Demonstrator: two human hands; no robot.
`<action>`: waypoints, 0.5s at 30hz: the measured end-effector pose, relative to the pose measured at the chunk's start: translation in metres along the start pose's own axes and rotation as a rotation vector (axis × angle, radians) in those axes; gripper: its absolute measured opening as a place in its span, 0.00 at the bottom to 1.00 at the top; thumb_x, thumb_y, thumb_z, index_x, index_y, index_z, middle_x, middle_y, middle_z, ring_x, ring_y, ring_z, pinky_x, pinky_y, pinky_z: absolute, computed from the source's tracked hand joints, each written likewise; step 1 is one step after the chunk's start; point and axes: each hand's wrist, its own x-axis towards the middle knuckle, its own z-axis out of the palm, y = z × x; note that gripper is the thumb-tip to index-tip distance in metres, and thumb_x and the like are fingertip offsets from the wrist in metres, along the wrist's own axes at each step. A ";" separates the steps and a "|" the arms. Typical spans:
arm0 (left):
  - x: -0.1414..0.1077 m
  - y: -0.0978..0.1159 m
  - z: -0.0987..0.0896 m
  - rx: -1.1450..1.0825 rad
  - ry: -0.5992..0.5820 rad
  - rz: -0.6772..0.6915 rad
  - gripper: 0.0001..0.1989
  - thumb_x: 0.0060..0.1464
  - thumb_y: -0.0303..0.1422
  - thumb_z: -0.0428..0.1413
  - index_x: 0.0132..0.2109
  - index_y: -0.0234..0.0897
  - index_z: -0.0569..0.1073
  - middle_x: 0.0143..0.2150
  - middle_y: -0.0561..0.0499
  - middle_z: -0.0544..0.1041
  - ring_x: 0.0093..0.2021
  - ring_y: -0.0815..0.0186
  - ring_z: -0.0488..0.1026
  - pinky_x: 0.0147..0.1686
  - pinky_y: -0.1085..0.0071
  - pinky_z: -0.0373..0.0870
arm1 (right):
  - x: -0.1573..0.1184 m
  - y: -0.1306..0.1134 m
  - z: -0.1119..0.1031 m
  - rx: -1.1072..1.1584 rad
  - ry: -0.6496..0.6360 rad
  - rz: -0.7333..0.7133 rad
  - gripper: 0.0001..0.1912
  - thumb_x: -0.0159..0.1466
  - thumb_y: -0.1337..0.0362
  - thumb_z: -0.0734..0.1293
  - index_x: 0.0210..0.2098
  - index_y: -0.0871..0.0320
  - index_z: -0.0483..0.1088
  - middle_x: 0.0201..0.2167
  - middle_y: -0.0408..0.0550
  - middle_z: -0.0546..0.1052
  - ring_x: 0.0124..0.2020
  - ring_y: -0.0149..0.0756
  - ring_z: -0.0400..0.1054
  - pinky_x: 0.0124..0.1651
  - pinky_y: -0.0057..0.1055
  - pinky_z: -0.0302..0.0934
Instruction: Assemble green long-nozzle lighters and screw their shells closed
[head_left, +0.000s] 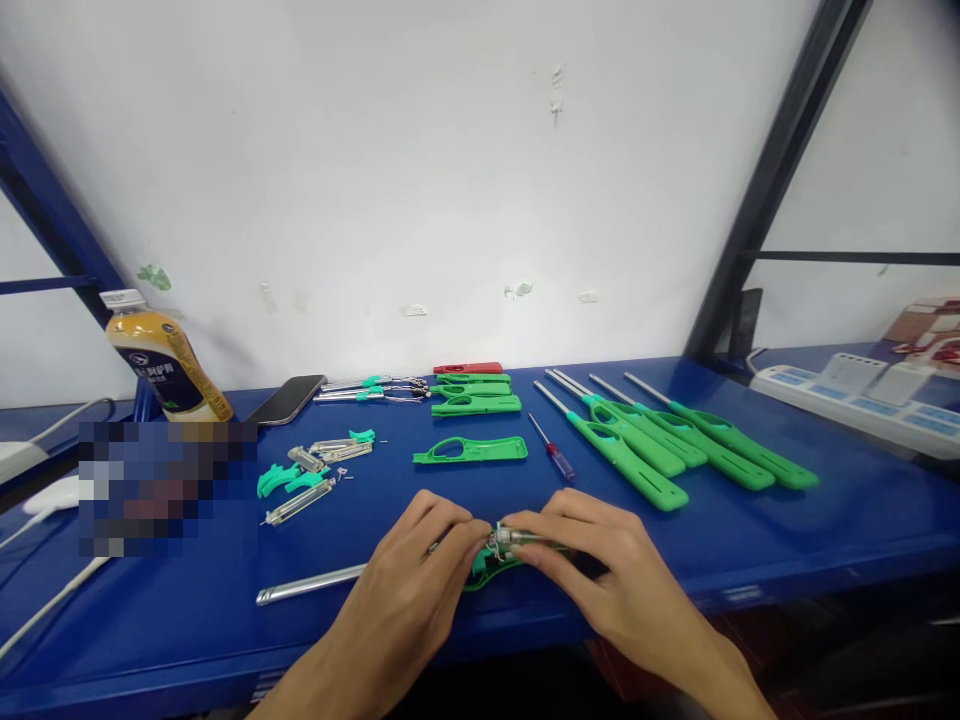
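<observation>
Right hand [600,560] pinching a clear canister [514,537] between thumb and fingers, above a green half-shell [491,578] lying between the hands; left hand [420,575] curled at the canister's left end, fingertip grip not discernible, metal tube [311,585] emerging on its left. Beyond right hand, purple screwdriver [559,462]; beyond left, loose canisters [300,500] beside teal pieces [278,479].

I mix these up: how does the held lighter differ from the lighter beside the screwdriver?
The held lighter has inner parts exposed; the lighter beside the screwdriver looks closed. The held lighter's tube points left; the other lighter's tube points toward the wall. Both have green plastic and silvery tubes.
</observation>
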 end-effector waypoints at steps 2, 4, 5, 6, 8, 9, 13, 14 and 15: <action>0.000 0.000 0.000 0.005 0.009 0.006 0.08 0.72 0.19 0.52 0.51 0.34 0.73 0.42 0.47 0.77 0.40 0.61 0.69 0.41 0.64 0.70 | 0.000 0.000 0.000 0.003 0.002 0.009 0.12 0.76 0.59 0.67 0.55 0.44 0.80 0.39 0.40 0.80 0.39 0.33 0.74 0.47 0.29 0.66; 0.000 0.001 0.000 0.006 0.016 0.007 0.09 0.72 0.19 0.52 0.52 0.34 0.73 0.42 0.47 0.77 0.40 0.61 0.69 0.41 0.64 0.70 | 0.000 -0.001 0.000 0.006 -0.001 0.022 0.12 0.77 0.60 0.67 0.55 0.45 0.80 0.38 0.40 0.80 0.39 0.33 0.74 0.46 0.29 0.66; 0.000 0.001 0.000 0.005 0.018 0.007 0.09 0.71 0.19 0.52 0.51 0.33 0.73 0.42 0.47 0.77 0.40 0.61 0.69 0.41 0.64 0.71 | 0.000 -0.001 -0.001 0.007 -0.004 0.024 0.12 0.77 0.60 0.67 0.55 0.45 0.81 0.38 0.40 0.80 0.39 0.33 0.74 0.45 0.29 0.65; 0.000 0.001 0.000 0.006 0.019 0.006 0.08 0.71 0.19 0.53 0.51 0.33 0.73 0.42 0.47 0.77 0.40 0.61 0.69 0.41 0.64 0.71 | 0.000 -0.002 -0.001 0.006 -0.008 0.024 0.12 0.77 0.60 0.67 0.55 0.45 0.80 0.38 0.40 0.80 0.38 0.33 0.74 0.45 0.29 0.65; -0.001 0.001 0.000 0.010 0.019 0.010 0.08 0.72 0.19 0.52 0.50 0.34 0.73 0.42 0.47 0.77 0.40 0.61 0.69 0.41 0.64 0.71 | 0.000 -0.003 -0.002 0.007 -0.018 0.021 0.12 0.77 0.59 0.67 0.56 0.45 0.80 0.37 0.41 0.79 0.38 0.33 0.73 0.45 0.29 0.65; -0.001 0.001 0.000 0.013 0.019 0.011 0.08 0.72 0.19 0.52 0.50 0.34 0.73 0.42 0.47 0.77 0.40 0.61 0.69 0.41 0.64 0.71 | 0.000 -0.003 -0.003 0.007 -0.023 0.018 0.13 0.77 0.59 0.66 0.56 0.45 0.80 0.37 0.41 0.79 0.38 0.34 0.73 0.45 0.30 0.65; -0.001 0.001 0.000 0.024 0.018 0.007 0.08 0.71 0.19 0.53 0.51 0.33 0.73 0.42 0.46 0.77 0.40 0.61 0.69 0.41 0.65 0.72 | 0.001 -0.003 -0.003 -0.011 -0.041 0.008 0.13 0.77 0.59 0.66 0.57 0.45 0.80 0.36 0.42 0.78 0.37 0.35 0.71 0.46 0.32 0.65; -0.001 0.001 0.000 0.027 0.019 0.008 0.09 0.71 0.19 0.52 0.51 0.33 0.73 0.42 0.46 0.77 0.40 0.61 0.69 0.41 0.65 0.72 | 0.001 -0.003 -0.003 -0.018 -0.044 0.005 0.13 0.77 0.59 0.66 0.57 0.45 0.80 0.35 0.42 0.77 0.37 0.35 0.71 0.46 0.33 0.65; -0.001 0.002 0.000 0.030 0.019 0.009 0.09 0.71 0.19 0.52 0.51 0.33 0.73 0.42 0.46 0.77 0.40 0.61 0.69 0.40 0.65 0.72 | 0.001 -0.003 -0.003 -0.024 -0.045 0.001 0.13 0.77 0.59 0.66 0.57 0.45 0.80 0.35 0.42 0.77 0.37 0.36 0.70 0.45 0.33 0.65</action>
